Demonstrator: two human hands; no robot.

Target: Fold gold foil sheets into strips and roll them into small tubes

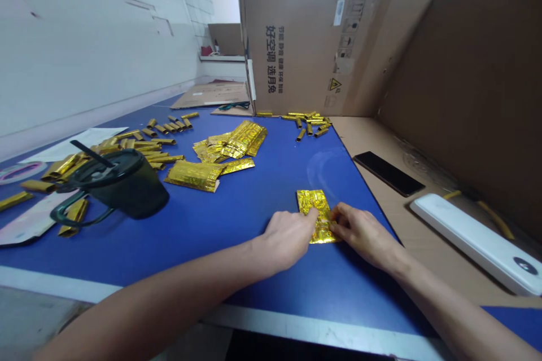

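Observation:
A flat sheet of shiny gold foil paper lies on the blue tabletop in front of me. My left hand is curled closed, one fingertip pressing on the middle of the sheet; its other fingers are tucked out of sight. At the sheet's right edge, my right hand pinches the foil paper between thumb and bent fingers. Farther off to the left, a loose pile of similar gold foil sheets is fanned out. A stack of gold foil pieces sits in front of that pile.
A dark mug with lid and straw stands at left, among several folded gold tubes. More gold tubes lie by the tall cardboard box. On cardboard at right are a black phone and a long white device.

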